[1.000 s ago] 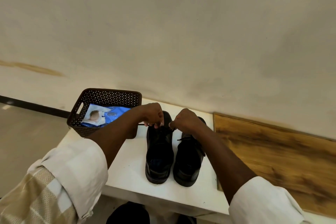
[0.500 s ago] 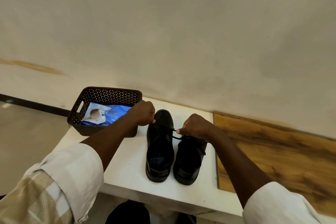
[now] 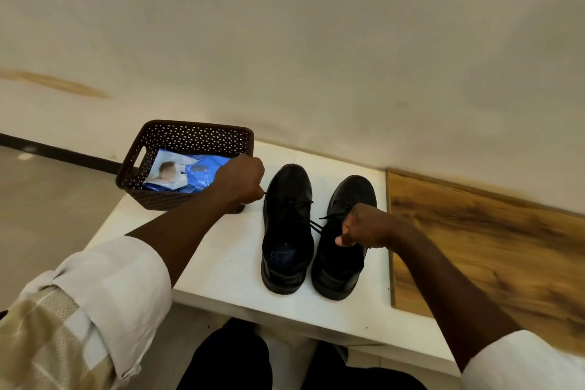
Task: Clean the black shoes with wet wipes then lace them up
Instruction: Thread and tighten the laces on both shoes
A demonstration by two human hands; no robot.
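- At the far side of the scene, a plain cream wall (image 3: 300, 41) fills most of the view, with a brownish stain at its left.
- A grey floor (image 3: 41, 199) shows at the left, edged by a dark skirting strip (image 3: 63, 153).
- A wood-grain board (image 3: 487, 250) lies at the right, beside the white table (image 3: 221, 256).
- A brown perforated basket (image 3: 190, 136) sits on the table's far left corner and holds a blue wet-wipe pack (image 3: 186, 176).
- Two black shoes stand side by side mid-table, toes away: the left shoe (image 3: 286, 231) and the right shoe (image 3: 343, 250).
- The left hand (image 3: 242, 180), fingers curled, pinches one end of the black lace (image 3: 311, 222) just left of the left shoe.
- The right hand (image 3: 367, 226), over the right shoe, has its fingers curled on the other end.
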